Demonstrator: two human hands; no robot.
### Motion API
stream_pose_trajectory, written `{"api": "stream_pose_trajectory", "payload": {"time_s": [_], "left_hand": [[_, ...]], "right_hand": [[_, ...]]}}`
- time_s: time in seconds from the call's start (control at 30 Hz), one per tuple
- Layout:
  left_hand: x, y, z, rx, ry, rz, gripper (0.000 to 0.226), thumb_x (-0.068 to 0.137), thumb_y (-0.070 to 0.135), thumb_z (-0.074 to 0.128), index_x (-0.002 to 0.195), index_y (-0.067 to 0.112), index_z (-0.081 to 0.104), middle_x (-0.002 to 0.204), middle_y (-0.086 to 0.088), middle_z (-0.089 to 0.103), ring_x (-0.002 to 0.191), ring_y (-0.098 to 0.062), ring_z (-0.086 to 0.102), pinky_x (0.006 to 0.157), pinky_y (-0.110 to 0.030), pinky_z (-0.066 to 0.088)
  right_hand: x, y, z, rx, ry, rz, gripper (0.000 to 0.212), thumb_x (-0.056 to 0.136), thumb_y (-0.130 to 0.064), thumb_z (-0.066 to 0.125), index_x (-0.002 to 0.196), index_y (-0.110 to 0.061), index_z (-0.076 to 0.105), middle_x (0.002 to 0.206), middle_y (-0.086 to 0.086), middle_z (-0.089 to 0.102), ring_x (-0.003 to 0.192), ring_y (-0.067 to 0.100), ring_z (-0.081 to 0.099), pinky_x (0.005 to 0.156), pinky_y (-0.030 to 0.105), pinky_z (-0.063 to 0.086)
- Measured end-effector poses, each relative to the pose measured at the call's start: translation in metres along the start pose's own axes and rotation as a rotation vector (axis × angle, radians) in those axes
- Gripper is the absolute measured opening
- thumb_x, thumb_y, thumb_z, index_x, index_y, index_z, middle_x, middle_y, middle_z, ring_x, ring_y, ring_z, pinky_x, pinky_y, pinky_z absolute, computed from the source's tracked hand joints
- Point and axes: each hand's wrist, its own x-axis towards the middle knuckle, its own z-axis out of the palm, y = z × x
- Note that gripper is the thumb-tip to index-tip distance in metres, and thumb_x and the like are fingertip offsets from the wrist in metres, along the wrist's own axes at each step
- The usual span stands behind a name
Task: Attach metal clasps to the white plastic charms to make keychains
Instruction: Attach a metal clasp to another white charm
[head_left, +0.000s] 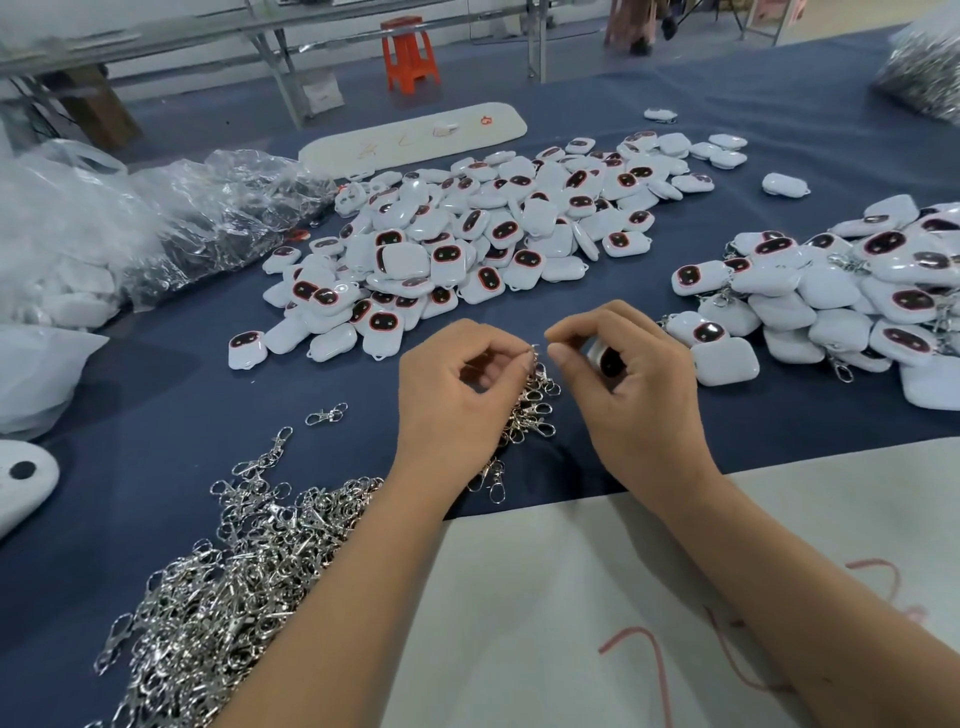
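My left hand (457, 395) is closed around a bunch of silver metal clasps (532, 405) that dangle under its fingers, with one clasp pinched at the fingertips. My right hand (623, 374) grips a white plastic charm (602, 356) with a dark face, mostly hidden in the palm. The fingertips of both hands nearly meet above the blue cloth. A big pile of loose charms (467, 239) lies beyond the hands. A heap of loose clasps (234, 587) lies at the lower left.
A second pile of charms with clasps on them (841, 296) sits at the right. Clear plastic bags (156, 223) lie at the left. A white board (597, 613) covers the near table edge, and another white board (415, 135) lies far back. An orange stool (410, 52) stands behind.
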Motion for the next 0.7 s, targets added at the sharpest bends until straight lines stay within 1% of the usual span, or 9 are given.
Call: {"api": "stream_pose_trajectory", "payload": {"time_s": [0.1,0.27,0.43,0.5,0.6,0.63,0.7], "left_hand": [[0.0005,0.0010,-0.0018,-0.025,0.006,0.020,0.012,0.085,0.005,0.079,0.084,0.017,0.077,0.079,0.007,0.072,0.073,-0.014,0.065,0.068,-0.020,0.052],[-0.0001,0.0015,-0.0002,-0.026,-0.034,0.017,0.012,0.085,0.005,0.079,0.086,0.017,0.078,0.081,0.007,0.071,0.075,-0.016,0.065,0.069,-0.021,0.051],[-0.0005,0.0012,-0.0024,-0.082,-0.071,0.003,0.011,0.087,0.005,0.077,0.087,0.016,0.077,0.082,0.007,0.072,0.074,-0.013,0.065,0.071,-0.023,0.051],[-0.0003,0.0015,-0.0032,-0.099,-0.104,-0.018,0.012,0.088,0.004,0.076,0.086,0.016,0.076,0.079,0.009,0.070,0.071,-0.011,0.062,0.069,-0.024,0.050],[-0.0004,0.0014,-0.0051,-0.123,-0.140,-0.054,0.012,0.089,0.006,0.075,0.084,0.016,0.076,0.072,0.014,0.065,0.067,-0.009,0.054,0.065,-0.024,0.045],[-0.0004,0.0013,-0.0059,-0.134,-0.147,-0.061,0.011,0.090,0.007,0.075,0.084,0.016,0.076,0.071,0.012,0.065,0.067,-0.010,0.054,0.065,-0.025,0.045],[-0.0002,0.0014,-0.0074,-0.151,-0.158,-0.069,0.010,0.090,0.009,0.074,0.083,0.017,0.076,0.071,0.002,0.068,0.067,-0.014,0.054,0.064,-0.026,0.046]], "right_hand": [[0.0008,-0.0001,-0.0008,0.029,-0.038,0.045,0.006,0.094,-0.008,0.074,0.093,-0.013,0.077,0.087,-0.005,0.068,0.072,0.015,0.056,0.069,0.017,0.041],[0.0011,-0.0005,-0.0010,0.053,-0.051,0.046,0.008,0.092,-0.006,0.077,0.091,-0.013,0.079,0.085,-0.005,0.068,0.072,0.017,0.058,0.069,0.017,0.041],[0.0004,0.0018,0.0001,-0.009,-0.031,-0.005,0.010,0.093,-0.004,0.076,0.094,-0.013,0.080,0.087,-0.003,0.067,0.074,0.016,0.061,0.065,0.025,0.044],[-0.0002,0.0027,0.0007,-0.033,-0.024,-0.023,0.011,0.092,-0.003,0.076,0.095,-0.013,0.080,0.088,-0.003,0.066,0.074,0.017,0.062,0.064,0.026,0.046],[-0.0004,0.0036,0.0004,-0.057,-0.022,-0.048,0.012,0.092,-0.002,0.076,0.095,-0.013,0.080,0.088,-0.004,0.066,0.076,0.013,0.062,0.066,0.022,0.044],[-0.0002,0.0037,0.0002,-0.061,-0.023,-0.057,0.012,0.092,-0.002,0.076,0.095,-0.013,0.080,0.088,-0.005,0.065,0.076,0.012,0.061,0.066,0.022,0.044],[0.0001,0.0037,0.0002,-0.077,-0.027,-0.076,0.011,0.093,-0.003,0.076,0.094,-0.013,0.079,0.087,-0.005,0.065,0.075,0.014,0.061,0.064,0.025,0.046]]}}
